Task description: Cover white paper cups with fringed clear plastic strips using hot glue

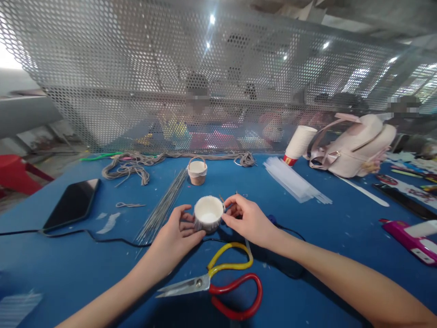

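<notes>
One small round cup, white inside and grey outside (209, 212), between left hand (184, 229) and right hand (250, 219) in the head view. Left curled around its left side, gripping it; right bent in at its right rim, thumb and forefinger close together, exact hold impossible to tell. Nearer than both hands, metal scissors with yellow and red loop handles (204, 283); beyond both, small white-and-brown bucket with arched handle (197, 174).

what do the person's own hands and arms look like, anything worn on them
The left hand and right hand are ungloved, with no ring visible. The left forearm and right forearm are bare as far as the picture shows: no sleeve, watch or bracelet is in view.
</notes>
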A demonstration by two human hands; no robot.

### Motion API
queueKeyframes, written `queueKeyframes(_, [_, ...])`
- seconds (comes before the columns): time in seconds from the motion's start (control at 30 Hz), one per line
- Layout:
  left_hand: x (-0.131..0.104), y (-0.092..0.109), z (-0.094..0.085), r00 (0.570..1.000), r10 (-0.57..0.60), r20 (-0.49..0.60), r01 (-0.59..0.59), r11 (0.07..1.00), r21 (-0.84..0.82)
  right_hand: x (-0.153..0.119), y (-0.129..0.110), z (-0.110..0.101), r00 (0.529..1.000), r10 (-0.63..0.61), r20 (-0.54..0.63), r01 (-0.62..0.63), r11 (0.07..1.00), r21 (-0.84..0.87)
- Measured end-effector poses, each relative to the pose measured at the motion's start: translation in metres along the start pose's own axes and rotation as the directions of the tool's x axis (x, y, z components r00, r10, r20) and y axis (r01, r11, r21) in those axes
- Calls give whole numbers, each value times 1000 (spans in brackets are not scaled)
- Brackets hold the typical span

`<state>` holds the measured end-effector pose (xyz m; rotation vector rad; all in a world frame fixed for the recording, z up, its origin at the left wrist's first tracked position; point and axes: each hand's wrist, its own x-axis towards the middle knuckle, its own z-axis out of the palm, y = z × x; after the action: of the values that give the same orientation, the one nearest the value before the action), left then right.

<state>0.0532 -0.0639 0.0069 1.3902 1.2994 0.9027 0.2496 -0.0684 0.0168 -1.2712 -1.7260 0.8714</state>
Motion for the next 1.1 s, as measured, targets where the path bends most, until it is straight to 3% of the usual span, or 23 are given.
queueKeyframes(0.13, [0, -1, -6, 997, 31, 68, -35, 998, 58, 5, 9, -3, 999, 20, -33, -20, 1000, -1])
queueKeyframes(0.23, [2, 4, -17, 992, 107, 63, -121, 953, 278, 6, 12, -7, 999, 36, -37, -36, 999, -3])
queueKeyframes(0.3, [7, 10, -25, 971, 226, 77, -237, 875, 421, 6, 9, -8, 998, 49, -34, -49, 999, -19])
queueKeyframes(0.4, [19, 22, -32, 900, 341, 274, -434, 771, 467, 5, 1, -7, 997, 55, -46, -58, 996, -73])
queueKeyframes(0.47, [26, 29, -32, 864, 309, 398, -478, 753, 453, 6, -4, -5, 997, 45, -55, -51, 992, -112])
queueKeyframes(0.53, [29, 31, -28, 856, 264, 445, -465, 768, 441, 9, -6, -4, 998, 26, -59, -34, 989, -145])
queueKeyframes(0.77, [9, 29, -13, 941, 229, 249, -331, 780, 531, 28, -1, -10, 1000, -24, -4, 24, 991, -135])
queueKeyframes(0.87, [8, 35, -15, 952, 233, 197, -304, 785, 540, 28, -4, -21, 999, -34, -24, 30, 987, -155])
queueKeyframes(0.93, [13, 40, -18, 950, 263, 167, -312, 788, 531, 18, -5, -32, 998, -40, -40, 28, 964, -266])
queueKeyframes(1.0, [22, 43, -20, 951, 266, 156, -308, 801, 513, 2, -3, -44, 999, -43, -19, 28, 865, -500])
queueKeyframes(1.1, [34, 44, -20, 960, 213, 180, -275, 829, 486, -24, 7, -56, 986, 79, 149, 66, 632, -772])
